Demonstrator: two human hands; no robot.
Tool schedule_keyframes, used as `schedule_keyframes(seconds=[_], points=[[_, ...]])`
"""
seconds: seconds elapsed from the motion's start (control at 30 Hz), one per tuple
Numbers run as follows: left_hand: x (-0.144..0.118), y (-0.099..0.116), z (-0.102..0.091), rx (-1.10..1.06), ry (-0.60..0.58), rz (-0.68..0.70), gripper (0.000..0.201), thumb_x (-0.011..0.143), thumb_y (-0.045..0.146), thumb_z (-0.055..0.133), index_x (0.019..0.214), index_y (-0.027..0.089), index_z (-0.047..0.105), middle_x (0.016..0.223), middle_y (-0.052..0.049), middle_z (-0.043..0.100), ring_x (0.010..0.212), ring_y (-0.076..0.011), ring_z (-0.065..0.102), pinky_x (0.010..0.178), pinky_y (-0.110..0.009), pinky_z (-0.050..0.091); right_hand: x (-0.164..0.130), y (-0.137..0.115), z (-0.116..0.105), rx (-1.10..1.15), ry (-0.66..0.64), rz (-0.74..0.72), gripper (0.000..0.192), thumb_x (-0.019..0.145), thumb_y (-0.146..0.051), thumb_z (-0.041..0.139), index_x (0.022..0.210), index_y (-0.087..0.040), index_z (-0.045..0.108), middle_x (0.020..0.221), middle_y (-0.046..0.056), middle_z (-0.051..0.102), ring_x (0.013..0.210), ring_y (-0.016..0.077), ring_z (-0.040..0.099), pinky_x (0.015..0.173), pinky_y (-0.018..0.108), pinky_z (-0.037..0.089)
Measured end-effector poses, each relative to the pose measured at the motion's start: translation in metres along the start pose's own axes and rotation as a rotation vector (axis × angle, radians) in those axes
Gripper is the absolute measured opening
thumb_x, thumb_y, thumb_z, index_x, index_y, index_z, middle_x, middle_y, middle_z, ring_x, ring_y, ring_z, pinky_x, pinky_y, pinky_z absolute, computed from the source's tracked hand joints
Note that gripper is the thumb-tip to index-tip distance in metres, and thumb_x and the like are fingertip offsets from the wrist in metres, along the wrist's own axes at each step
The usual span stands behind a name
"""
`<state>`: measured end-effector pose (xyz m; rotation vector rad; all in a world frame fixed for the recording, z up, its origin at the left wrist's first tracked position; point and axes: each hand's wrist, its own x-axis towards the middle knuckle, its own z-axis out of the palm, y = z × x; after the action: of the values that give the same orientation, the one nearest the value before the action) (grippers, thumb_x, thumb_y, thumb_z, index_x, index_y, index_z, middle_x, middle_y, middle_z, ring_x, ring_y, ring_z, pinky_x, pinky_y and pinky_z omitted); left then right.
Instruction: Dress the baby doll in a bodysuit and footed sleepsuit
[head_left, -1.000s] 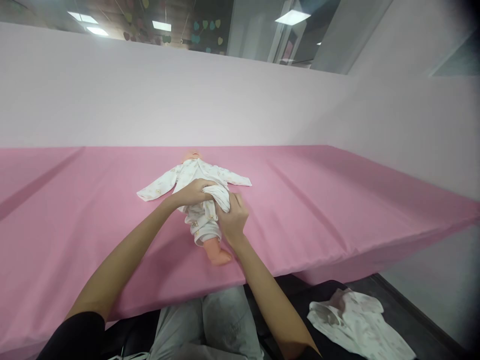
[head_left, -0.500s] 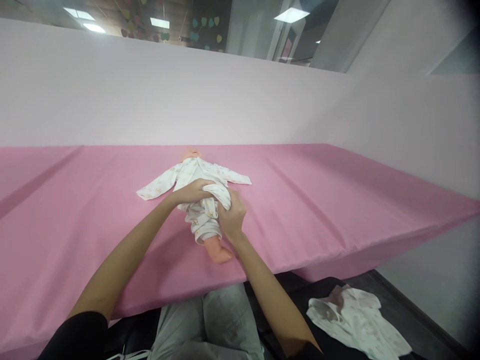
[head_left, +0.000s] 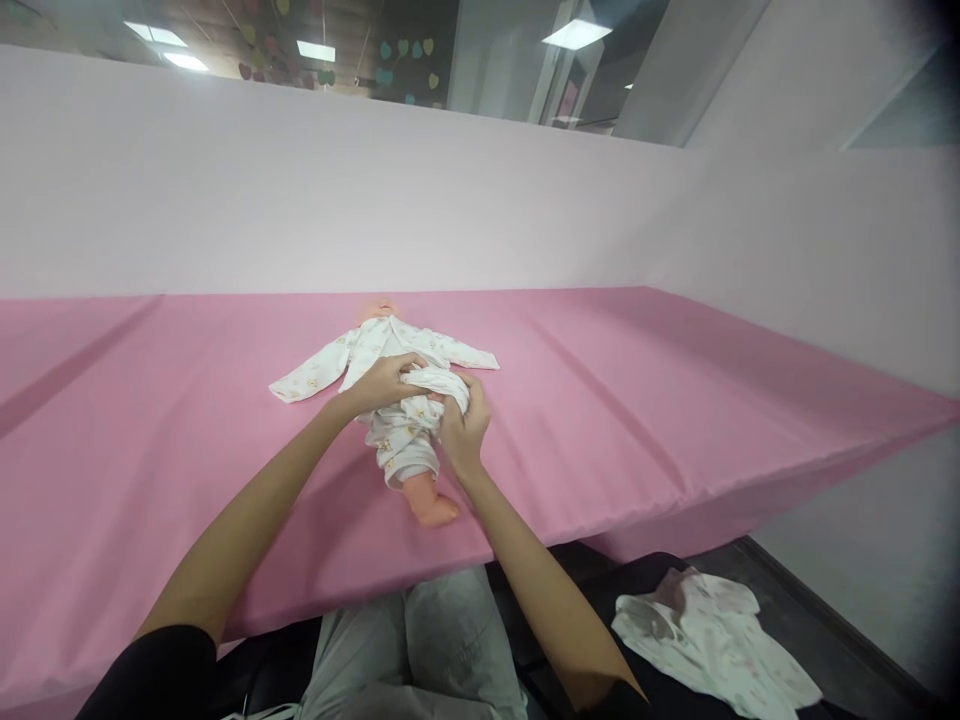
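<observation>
A baby doll (head_left: pixel 433 500) lies on its back on the pink padded surface, its head at the far end and one bare foot toward me. It wears a white printed long-sleeved top (head_left: pixel 367 345) with both sleeves spread out. White printed baby trousers (head_left: pixel 405 445) cover one leg, and their other leg is bunched up around the doll's raised leg. My left hand (head_left: pixel 386 383) pinches the bunched cloth from the left. My right hand (head_left: pixel 465 420) grips the same bunch from the right, thumb at its near side. The doll's other foot is mostly hidden in the cloth.
The pink padded surface (head_left: pixel 600 420) ends at a near edge above my lap. A white wall (head_left: pixel 337 190) rises behind it, with glass above. At lower right, another white printed baby garment (head_left: pixel 712 640) lies on a black seat.
The bunched trouser leg is spread a little wider between my hands. My right fingers have shifted up around it, and a bit of the doll's skin shows at the opening.
</observation>
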<state>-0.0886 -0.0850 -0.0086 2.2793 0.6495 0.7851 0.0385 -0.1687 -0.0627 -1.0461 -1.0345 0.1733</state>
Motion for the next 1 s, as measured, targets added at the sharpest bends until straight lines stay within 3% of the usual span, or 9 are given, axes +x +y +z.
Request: schedule_keyframes(seconds=[0.3, 0.63, 0.8, 1.0], points=[[0.003, 0.010, 0.005, 0.324, -0.017, 0.289, 0.041, 0.084, 0.035, 0.055, 0.123, 0.024, 0.054, 0.121, -0.005, 0.060, 0.112, -0.0205, 0.053, 0.097, -0.034, 0.040, 0.010, 0.006, 0.000, 0.178, 0.161, 0.165, 0.023, 0.071, -0.019, 0.046, 0.090, -0.017, 0.058, 0.088, 0.002, 0.061, 0.083, 0.0174, 0.056, 0.079, 0.032, 0.047], [-0.005, 0.028, 0.011, 0.672, -0.074, 0.497, 0.021, 0.088, 0.018, 0.048, 0.103, 0.022, 0.062, 0.123, -0.008, 0.057, 0.112, -0.0216, 0.051, 0.092, -0.037, 0.040, 0.012, 0.008, 0.001, 0.203, 0.189, 0.199, 0.020, 0.066, -0.020, 0.050, 0.084, -0.016, 0.057, 0.084, 0.002, 0.059, 0.079, 0.0172, 0.056, 0.076, 0.031, 0.047], [-0.006, 0.033, 0.012, 0.809, -0.028, 0.525, 0.022, 0.085, 0.015, 0.050, 0.102, 0.020, 0.062, 0.127, -0.009, 0.056, 0.113, -0.0236, 0.051, 0.094, -0.039, 0.037, 0.012, 0.007, 0.001, 0.194, 0.190, 0.203, 0.021, 0.065, -0.020, 0.049, 0.084, -0.016, 0.057, 0.083, 0.002, 0.059, 0.078, 0.0171, 0.055, 0.075, 0.031, 0.047], [-0.008, 0.033, 0.010, 0.895, -0.021, 0.462, 0.027, 0.080, 0.015, 0.055, 0.105, 0.024, 0.062, 0.133, -0.007, 0.053, 0.116, -0.0263, 0.050, 0.100, -0.046, 0.031, 0.010, 0.004, -0.001, 0.184, 0.153, 0.168, 0.023, 0.067, -0.020, 0.047, 0.087, -0.016, 0.057, 0.087, 0.002, 0.060, 0.084, 0.0175, 0.055, 0.080, 0.031, 0.046]])
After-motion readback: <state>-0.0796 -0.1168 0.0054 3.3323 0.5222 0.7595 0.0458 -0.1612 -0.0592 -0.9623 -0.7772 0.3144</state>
